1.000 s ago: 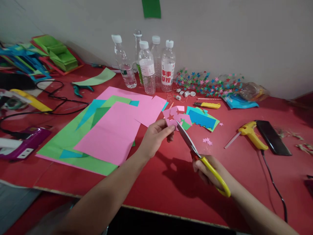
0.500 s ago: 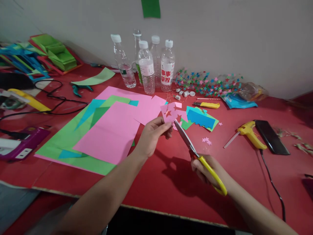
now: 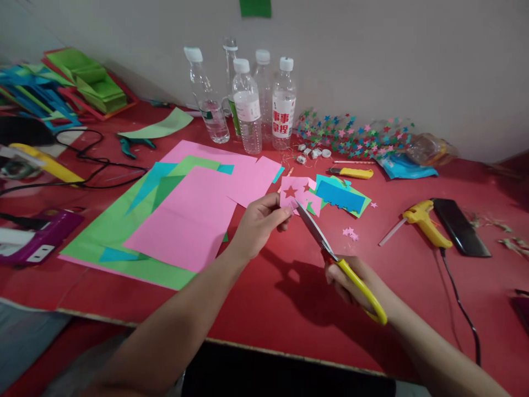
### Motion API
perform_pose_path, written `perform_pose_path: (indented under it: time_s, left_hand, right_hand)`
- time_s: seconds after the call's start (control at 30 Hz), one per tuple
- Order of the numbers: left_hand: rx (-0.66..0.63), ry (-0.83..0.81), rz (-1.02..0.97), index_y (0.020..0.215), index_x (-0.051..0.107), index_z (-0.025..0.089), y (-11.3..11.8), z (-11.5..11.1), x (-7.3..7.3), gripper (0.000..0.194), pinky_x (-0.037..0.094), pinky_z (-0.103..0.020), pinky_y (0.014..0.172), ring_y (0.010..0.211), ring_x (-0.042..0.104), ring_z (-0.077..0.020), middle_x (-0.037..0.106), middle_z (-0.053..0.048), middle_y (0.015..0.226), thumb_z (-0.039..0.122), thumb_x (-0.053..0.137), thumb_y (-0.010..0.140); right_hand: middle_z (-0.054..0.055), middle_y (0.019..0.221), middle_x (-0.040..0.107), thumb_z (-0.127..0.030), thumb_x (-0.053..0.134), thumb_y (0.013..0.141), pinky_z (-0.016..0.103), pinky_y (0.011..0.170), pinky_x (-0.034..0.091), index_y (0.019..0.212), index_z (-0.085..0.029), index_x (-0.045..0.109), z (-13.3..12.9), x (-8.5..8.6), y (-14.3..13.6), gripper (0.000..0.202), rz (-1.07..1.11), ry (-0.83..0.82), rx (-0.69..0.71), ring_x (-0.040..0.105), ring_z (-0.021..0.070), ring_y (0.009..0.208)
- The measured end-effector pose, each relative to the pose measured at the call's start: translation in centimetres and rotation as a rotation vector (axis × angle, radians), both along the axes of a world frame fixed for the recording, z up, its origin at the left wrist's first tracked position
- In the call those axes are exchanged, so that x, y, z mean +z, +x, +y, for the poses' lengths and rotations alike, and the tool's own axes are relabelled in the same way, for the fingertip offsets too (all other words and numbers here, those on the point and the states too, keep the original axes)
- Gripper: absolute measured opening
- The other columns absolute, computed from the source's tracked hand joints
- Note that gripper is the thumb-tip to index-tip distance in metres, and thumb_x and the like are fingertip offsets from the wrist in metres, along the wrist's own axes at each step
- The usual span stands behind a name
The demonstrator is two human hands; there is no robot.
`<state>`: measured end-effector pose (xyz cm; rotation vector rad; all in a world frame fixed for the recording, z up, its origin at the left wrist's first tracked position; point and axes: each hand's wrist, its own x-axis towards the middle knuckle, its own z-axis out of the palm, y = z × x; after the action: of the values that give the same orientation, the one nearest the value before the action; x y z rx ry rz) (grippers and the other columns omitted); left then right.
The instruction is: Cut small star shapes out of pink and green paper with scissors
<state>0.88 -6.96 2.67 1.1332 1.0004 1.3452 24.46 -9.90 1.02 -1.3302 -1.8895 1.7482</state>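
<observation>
Between its thumb and fingers, my left hand pinches a small piece of pink paper that has star-shaped holes. My right hand is wrapped round the yellow handles of the scissors, whose blades point up and left with the tips at the lower edge of the pink paper. To the right of the blades, small pink stars lie on the red table. Blue paper with a notched edge rests on green paper behind them.
Large pink sheets and green sheets lie at left. Bottles stand by the wall beside a cluster of coloured stars. At right are a yellow glue gun and a black phone; a yellow cutter lies behind.
The pink paper has turned in my left hand, so a star-shaped hole now faces the view more squarely. The scissors stay close to it. The whole view has shifted slightly.
</observation>
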Motion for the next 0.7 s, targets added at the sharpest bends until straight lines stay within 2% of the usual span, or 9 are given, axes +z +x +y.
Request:
perform_pose_path:
  time_s: [0.17, 0.33, 0.53, 0.7]
  left_hand:
    - [-0.019, -0.028, -0.036, 0.071, 0.06, 0.017, 0.04, 0.06, -0.12, 0.011, 0.042, -0.02, 0.055, 0.055, 0.05, -0.0057, 0.053, 0.004, 0.061, 0.019, 0.06, 0.081]
    - [-0.095, -0.141, -0.161, 0.076, 0.062, 0.016, 0.53, 0.11, -0.41, 0.009, 0.043, -0.021, 0.054, 0.055, 0.054, -0.0071, 0.06, 0.002, 0.065, 0.024, 0.062, 0.081]
    - [0.0, -0.14, -0.159, 0.068, 0.056, 0.016, 0.52, 0.1, 0.1, 0.016, 0.043, -0.021, 0.056, 0.055, 0.054, -0.0075, 0.059, 0.002, 0.061, 0.025, 0.063, 0.08]
    - [0.075, -0.054, -0.064, 0.069, 0.058, 0.017, 0.4, -0.17, -0.09, 0.015, 0.043, -0.022, 0.057, 0.057, 0.052, -0.008, 0.055, 0.003, 0.06, 0.025, 0.061, 0.081]
  right_hand:
    - [-0.006, 0.044, 0.043, -0.064, 0.044, 0.088, 0.021, 0.041, 0.027, 0.066, -0.019, 0.044, -0.07, 0.09, -0.29, 0.05, -0.027, 0.013, 0.006, 0.035, 0.0067, 0.039]
    - [-0.006, 0.042, 0.043, -0.066, 0.043, 0.087, 0.021, 0.041, 0.028, 0.063, -0.02, 0.043, -0.17, 0.15, -0.72, 0.051, -0.05, 0.028, 0.001, 0.036, 0.0072, 0.037]
    - [-0.006, 0.042, 0.041, -0.067, 0.046, 0.085, 0.021, 0.04, 0.027, 0.063, -0.02, 0.042, -0.29, 0.01, -0.83, 0.052, -0.023, 0.006, -0.003, 0.034, 0.007, 0.037]
    - [-0.006, 0.045, 0.041, -0.072, 0.042, 0.085, 0.021, 0.04, 0.026, 0.066, -0.02, 0.042, -0.28, -0.21, -0.56, 0.056, 0.015, -0.017, 0.015, 0.034, 0.0069, 0.038]
